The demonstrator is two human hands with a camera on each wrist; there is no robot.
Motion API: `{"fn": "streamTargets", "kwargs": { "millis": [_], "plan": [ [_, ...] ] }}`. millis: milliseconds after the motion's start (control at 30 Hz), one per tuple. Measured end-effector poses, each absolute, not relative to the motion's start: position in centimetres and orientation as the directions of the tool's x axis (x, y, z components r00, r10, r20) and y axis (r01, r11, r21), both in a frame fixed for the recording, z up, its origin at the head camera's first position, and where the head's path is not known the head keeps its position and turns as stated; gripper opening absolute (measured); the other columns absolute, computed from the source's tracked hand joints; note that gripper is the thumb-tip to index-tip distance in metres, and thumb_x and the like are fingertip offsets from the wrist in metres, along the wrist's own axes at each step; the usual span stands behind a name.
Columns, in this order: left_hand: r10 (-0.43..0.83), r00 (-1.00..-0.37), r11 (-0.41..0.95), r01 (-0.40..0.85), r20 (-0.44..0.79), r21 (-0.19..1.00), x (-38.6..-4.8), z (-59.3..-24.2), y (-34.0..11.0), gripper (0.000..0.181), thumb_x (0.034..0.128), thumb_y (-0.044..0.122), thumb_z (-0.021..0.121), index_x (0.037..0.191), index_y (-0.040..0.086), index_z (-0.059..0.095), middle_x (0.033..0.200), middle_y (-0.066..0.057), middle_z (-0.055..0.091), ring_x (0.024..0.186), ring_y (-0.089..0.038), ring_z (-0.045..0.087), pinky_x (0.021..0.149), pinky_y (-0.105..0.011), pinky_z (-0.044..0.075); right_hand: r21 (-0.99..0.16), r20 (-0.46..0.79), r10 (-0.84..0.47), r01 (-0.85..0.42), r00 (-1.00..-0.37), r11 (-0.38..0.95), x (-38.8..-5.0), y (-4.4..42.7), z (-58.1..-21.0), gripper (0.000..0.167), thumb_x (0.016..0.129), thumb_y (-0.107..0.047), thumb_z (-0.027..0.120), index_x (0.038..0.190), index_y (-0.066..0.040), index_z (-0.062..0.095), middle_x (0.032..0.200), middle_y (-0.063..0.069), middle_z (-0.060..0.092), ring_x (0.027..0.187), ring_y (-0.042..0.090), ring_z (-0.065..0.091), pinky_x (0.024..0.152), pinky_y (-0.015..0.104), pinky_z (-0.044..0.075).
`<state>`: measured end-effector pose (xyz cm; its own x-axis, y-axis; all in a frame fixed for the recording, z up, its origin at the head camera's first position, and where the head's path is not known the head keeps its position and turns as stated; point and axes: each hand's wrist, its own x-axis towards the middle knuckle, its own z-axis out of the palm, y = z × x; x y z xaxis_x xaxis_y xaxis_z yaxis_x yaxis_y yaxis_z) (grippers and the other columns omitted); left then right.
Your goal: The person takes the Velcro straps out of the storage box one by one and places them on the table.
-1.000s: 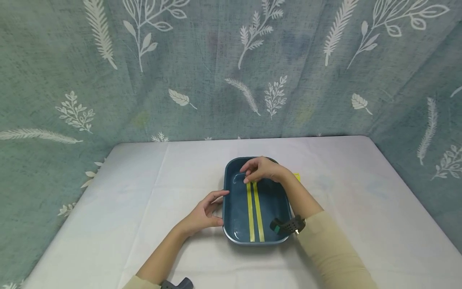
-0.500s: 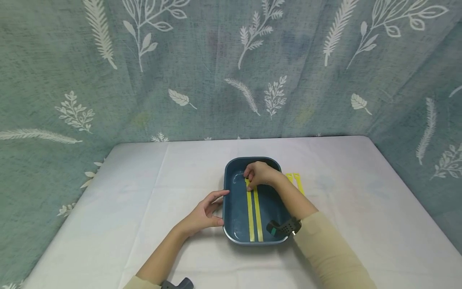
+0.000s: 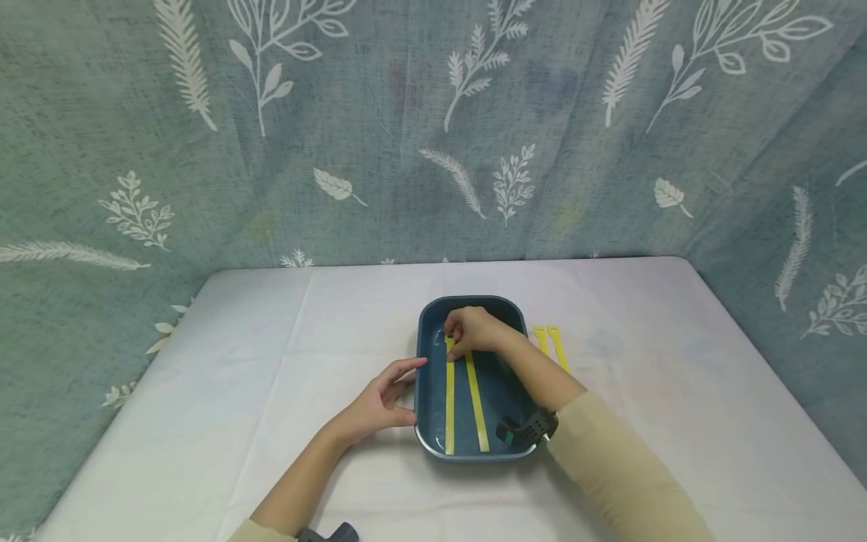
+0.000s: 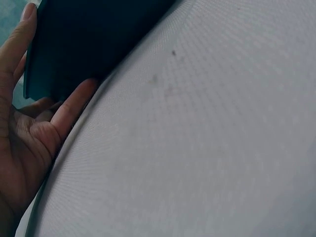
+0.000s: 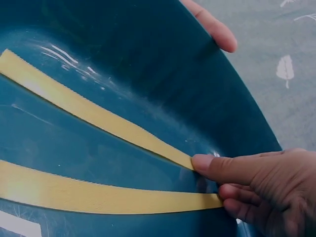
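Two yellow strips lie lengthwise in a dark blue tray [image 3: 433, 429]. The right hand [image 3: 470, 331] reaches inside at the tray's far end and pinches the left strip [image 3: 450, 406] near its top. The other strip [image 3: 478, 406] slants away to the right, its top end by the same hand. In the right wrist view, thumb and fingers of the right hand [image 5: 266, 187] are at the ends of both strips, the thumb on the upper strip [image 5: 98, 113]. Against the tray's left wall rests the left hand [image 3: 379, 399], fingers spread and relaxed; the left wrist view shows this hand [image 4: 34, 128] touching the tray [image 4: 89, 44].
Two more yellow strips [image 3: 559, 350] lie on the white cloth just right of the tray, partly covered by the right forearm. A patterned green curtain [image 3: 379, 90] hangs behind the table [image 3: 352, 301].
The right hand has moved left inside the tray, and the left strip has shifted left with it, widening the gap between the strips. The left hand stays at the tray's wall.
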<state>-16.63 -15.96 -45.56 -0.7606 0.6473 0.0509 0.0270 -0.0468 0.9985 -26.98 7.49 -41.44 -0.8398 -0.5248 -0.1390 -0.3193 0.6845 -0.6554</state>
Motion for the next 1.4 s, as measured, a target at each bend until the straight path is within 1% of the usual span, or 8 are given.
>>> {"fn": "streamTargets", "kwargs": {
  "millis": [133,533,633,800,933,1067,1233,1400],
  "plan": [
    [0.645,-0.763,-0.042,0.026,0.047,0.999,-16.56,-45.44,-15.99,0.08,0.0795,0.014,0.076,0.145,0.012,0.031,0.156,-0.012,0.014,0.142,-0.042,0.015,0.09,-0.029,0.052,-0.635,-0.124,-0.544,-0.355,-0.83,0.687,-26.93,7.25,-41.36,0.047,0.068,-0.016,0.085,0.108,-0.001,0.065,0.075,0.002,0.059,0.066,0.011,0.052,0.06,0.02,0.045],
    [0.646,-0.761,-0.025,0.045,0.05,0.999,-16.68,-45.52,-16.06,0.08,0.0796,0.02,0.077,0.145,0.013,0.031,0.156,-0.011,0.016,0.142,-0.042,0.015,0.091,-0.026,0.051,-0.591,-0.107,-0.548,-0.39,-0.83,0.706,-26.76,6.65,-41.18,0.044,0.07,-0.02,0.085,0.105,0.0,0.067,0.077,0.002,0.06,0.068,0.011,0.053,0.061,0.019,0.045],
    [0.646,-0.762,-0.024,0.048,0.052,0.999,-16.7,-45.58,-16.07,0.08,0.0796,0.02,0.077,0.145,0.013,0.031,0.156,-0.011,0.016,0.142,-0.042,0.015,0.091,-0.026,0.05,-0.6,-0.113,-0.553,-0.387,-0.825,0.7,-26.64,6.56,-41.05,0.04,0.071,-0.019,0.084,0.102,-0.001,0.068,0.074,0.002,0.058,0.066,0.011,0.051,0.058,0.019,0.043],
    [0.644,-0.763,-0.02,0.048,0.05,0.999,-16.7,-45.64,-16.07,0.079,0.08,0.019,0.077,0.145,0.014,0.032,0.156,-0.011,0.017,0.142,-0.042,0.016,0.09,-0.028,0.051,-0.634,-0.121,-0.569,-0.378,-0.813,0.675,-26.51,6.58,-40.93,0.025,0.073,-0.016,0.082,0.091,-0.005,0.069,0.07,-0.001,0.055,0.062,0.01,0.049,0.053,0.018,0.04],
    [0.647,-0.761,-0.024,0.046,0.05,0.999,-16.68,-45.63,-16.06,0.08,0.0801,0.019,0.076,0.145,0.013,0.031,0.156,-0.011,0.017,0.142,-0.042,0.016,0.09,-0.03,0.052,-0.672,-0.079,-0.591,-0.395,-0.803,0.626,-26.51,6.8,-40.92,0.018,0.077,-0.017,0.079,0.088,-0.008,0.068,0.067,-0.002,0.056,0.059,0.009,0.049,0.052,0.019,0.04],
    [0.651,-0.757,-0.024,0.042,0.047,0.999,-16.6,-45.67,-16.12,0.081,0.0803,0.02,0.076,0.146,0.012,0.03,0.156,-0.012,0.016,0.142,-0.042,0.015,0.09,-0.029,0.052,-0.703,-0.03,-0.592,-0.404,-0.805,0.585,-26.52,6.98,-40.98,0.017,0.08,-0.019,0.075,0.093,-0.01,0.068,0.073,-0.002,0.063,0.063,0.009,0.054,0.056,0.02,0.045],
    [0.65,-0.759,-0.014,0.045,0.043,0.999,-16.58,-45.66,-16.12,0.08,0.0808,0.018,0.076,0.146,0.012,0.03,0.156,-0.011,0.015,0.142,-0.042,0.016,0.091,-0.028,0.051,-0.75,-0.057,-0.579,-0.348,-0.813,0.563,-26.45,6.97,-41.05,0.024,0.085,-0.017,0.07,0.106,-0.006,0.066,0.085,0.003,0.071,0.071,0.014,0.066,0.061,0.022,0.052],
    [0.649,-0.759,-0.013,0.057,0.051,0.998,-16.62,-45.63,-16.09,0.082,0.0808,0.019,0.076,0.146,0.009,0.028,0.156,-0.011,0.016,0.142,-0.042,0.016,0.091,-0.028,0.051,-0.789,-0.075,-0.535,-0.278,-0.842,0.548,-26.58,6.94,-41.03,0.031,0.086,-0.015,0.069,0.115,-0.005,0.064,0.087,0.004,0.072,0.068,0.019,0.066,0.055,0.024,0.052]
  ]
}}
